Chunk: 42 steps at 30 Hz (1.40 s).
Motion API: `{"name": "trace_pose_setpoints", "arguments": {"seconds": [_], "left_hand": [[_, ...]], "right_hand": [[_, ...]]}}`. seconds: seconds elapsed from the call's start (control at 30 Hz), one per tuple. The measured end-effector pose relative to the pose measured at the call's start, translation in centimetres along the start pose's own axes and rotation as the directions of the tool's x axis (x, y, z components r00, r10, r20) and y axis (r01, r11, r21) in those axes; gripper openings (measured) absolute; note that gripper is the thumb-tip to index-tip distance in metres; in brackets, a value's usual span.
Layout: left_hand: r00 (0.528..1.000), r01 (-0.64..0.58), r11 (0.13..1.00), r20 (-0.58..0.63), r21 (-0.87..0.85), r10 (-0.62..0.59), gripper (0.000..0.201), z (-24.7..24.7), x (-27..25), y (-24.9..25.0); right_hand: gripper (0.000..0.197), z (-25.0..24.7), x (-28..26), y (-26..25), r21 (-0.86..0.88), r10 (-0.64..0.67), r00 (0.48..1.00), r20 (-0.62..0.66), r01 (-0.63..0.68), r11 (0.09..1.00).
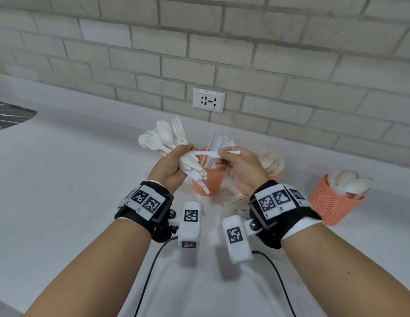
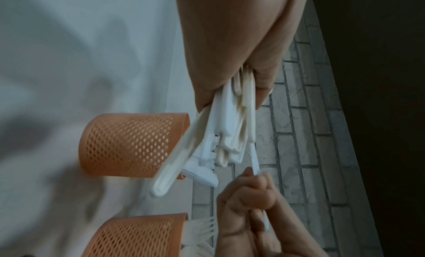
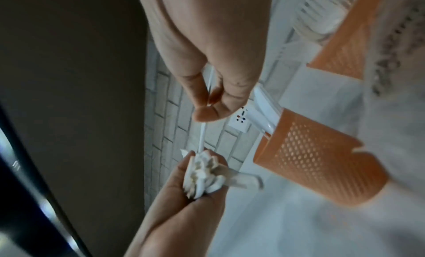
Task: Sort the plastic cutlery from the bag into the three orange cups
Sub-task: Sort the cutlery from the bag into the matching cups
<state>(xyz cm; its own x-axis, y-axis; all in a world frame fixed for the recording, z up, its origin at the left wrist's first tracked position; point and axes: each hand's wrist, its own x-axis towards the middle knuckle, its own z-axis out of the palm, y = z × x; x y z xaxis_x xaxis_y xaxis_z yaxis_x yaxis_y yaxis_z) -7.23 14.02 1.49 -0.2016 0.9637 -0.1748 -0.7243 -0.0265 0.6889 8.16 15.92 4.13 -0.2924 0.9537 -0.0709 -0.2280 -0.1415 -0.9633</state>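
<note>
My left hand [image 1: 174, 165] grips a bundle of white plastic forks and spoons [image 1: 167, 138], heads fanned up and away from me. My right hand [image 1: 240, 165] pinches a white knife [image 1: 208, 153] that lies level between the hands, its left end still at the bundle. In the right wrist view the knife [image 3: 202, 133] runs from my fingertips to the bundle [image 3: 204, 177]. Just behind and below the hands stands an orange mesh cup [image 1: 210, 181] holding knives. A second cup's forks [image 1: 272, 160] show behind my right hand. The third cup [image 1: 332, 204], at the right, holds spoons.
A crumpled clear bag [image 1: 237, 205] lies on the white counter [image 1: 73, 179] near my right wrist. A wall socket [image 1: 208, 100] sits in the brick wall behind the cups. A sink corner [image 1: 9, 115] shows at far left. Two black cables trail toward me.
</note>
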Motion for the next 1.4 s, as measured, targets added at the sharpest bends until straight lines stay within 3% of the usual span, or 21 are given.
{"name": "trace_pose_setpoints", "arguments": {"seconds": [0.13, 0.2, 0.3, 0.37, 0.4, 0.5, 0.57, 0.63, 0.73, 0.8, 0.83, 0.87, 0.9, 0.97, 1.0, 1.03, 1.13, 1.27, 1.4], "left_hand": [[0.992, -0.017, 0.995, -0.123, -0.094, 0.005, 0.016, -0.8, 0.1, 0.5], [0.980, -0.007, 0.990, -0.197, -0.141, -0.021, 0.015, -1.7, 0.2, 0.8], [0.972, 0.058, 0.998, -0.225, -0.038, -0.065, 0.010, -2.5, 0.1, 0.5], [0.981, 0.078, 0.996, -0.183, 0.044, -0.068, 0.005, -2.3, -0.3, 0.1], [0.986, 0.075, 0.994, -0.152, 0.082, -0.062, 0.003, -2.1, -0.5, -0.1], [0.999, 0.044, 0.986, -0.027, 0.163, -0.040, 0.008, -1.5, -0.9, -0.4], [0.998, 0.033, 0.975, 0.044, 0.218, -0.044, 0.008, -1.2, -1.2, -0.5], [0.995, 0.008, 0.964, 0.094, 0.267, -0.035, 0.006, -0.8, -1.5, -0.6], [0.989, -0.017, 0.955, 0.146, 0.296, -0.028, 0.006, -0.5, -1.7, -0.7], [0.983, -0.017, 0.951, 0.177, 0.308, -0.040, 0.008, -0.5, -1.8, -0.7], [0.981, -0.015, 0.950, 0.188, 0.312, -0.046, 0.009, -0.5, -1.8, -0.6], [0.979, -0.014, 0.950, 0.196, 0.313, -0.050, 0.010, -0.5, -1.8, -0.5], [0.978, -0.015, 0.951, 0.203, 0.308, -0.051, 0.010, -0.5, -1.9, -0.4], [0.976, -0.019, 0.958, 0.214, 0.288, -0.045, 0.011, -0.4, -1.9, -0.3], [0.973, -0.025, 0.961, 0.226, 0.276, -0.039, 0.013, -0.4, -1.9, -0.4], [0.969, -0.035, 0.963, 0.243, 0.266, -0.032, 0.016, -0.4, -2.0, -0.4], [0.947, -0.084, 0.960, 0.323, 0.267, -0.007, 0.023, 0.0, -2.3, -0.6], [0.928, -0.071, 0.960, 0.370, 0.271, -0.036, 0.041, 0.4, -3.1, -0.4], [0.924, -0.071, 0.953, 0.380, 0.295, -0.049, 0.050, 0.2, -3.1, -0.8]], "right_hand": [[0.012, -0.9, 0.7, -0.6, 0.125, -0.090, 0.982, -0.166, 0.111, 0.986], [0.016, -1.5, 1.2, -1.5, 0.078, -0.206, 0.931, -0.301, 0.239, 0.968], [0.018, -1.6, 2.2, -2.3, -0.239, -0.492, 0.781, -0.385, 0.430, 0.871], [0.015, -1.2, 2.8, -2.0, -0.439, -0.651, 0.701, -0.290, 0.507, 0.742], [0.017, -1.0, 2.9, -1.6, -0.524, -0.690, 0.692, -0.211, 0.516, 0.678], [0.018, -0.7, 3.6, 0.1, -0.701, -0.656, 0.755, 0.007, 0.472, 0.536], [0.022, -0.7, 4.1, 1.1, -0.787, -0.578, 0.813, 0.078, 0.406, 0.465], [0.028, -0.7, 4.8, 2.1, -0.850, -0.503, 0.858, 0.108, 0.342, 0.401], [0.043, -0.4, 5.2, 2.8, -0.873, -0.392, 0.917, 0.070, 0.247, 0.421], [0.026, 0.0, 5.1, 2.7, -0.897, -0.365, 0.930, 0.040, 0.195, 0.397], [0.013, 0.0, 5.1, 2.4, -0.902, -0.396, 0.917, 0.038, 0.202, 0.381], [0.025, 0.3, 4.6, 1.9, -0.899, -0.441, 0.897, 0.020, 0.209, 0.385], [0.033, 0.5, 4.3, 1.4, -0.872, -0.525, 0.851, 0.020, 0.272, 0.407], [0.025, 1.7, 2.7, 0.0, -0.759, -0.704, 0.707, 0.065, 0.493, 0.425], [0.018, 2.3, 1.8, -0.5, -0.700, -0.716, 0.688, 0.113, 0.567, 0.434], [0.012, 2.8, 1.0, -0.7, -0.661, -0.685, 0.707, 0.175, 0.600, 0.450], [0.008, 3.7, -0.3, -0.3, -0.684, -0.448, 0.848, 0.282, 0.505, 0.526], [0.010, 3.3, -0.3, 0.6, -0.690, -0.369, 0.910, 0.190, 0.391, 0.609], [0.019, 3.1, -0.1, 0.9, -0.735, -0.311, 0.938, 0.154, 0.319, 0.599]]}}
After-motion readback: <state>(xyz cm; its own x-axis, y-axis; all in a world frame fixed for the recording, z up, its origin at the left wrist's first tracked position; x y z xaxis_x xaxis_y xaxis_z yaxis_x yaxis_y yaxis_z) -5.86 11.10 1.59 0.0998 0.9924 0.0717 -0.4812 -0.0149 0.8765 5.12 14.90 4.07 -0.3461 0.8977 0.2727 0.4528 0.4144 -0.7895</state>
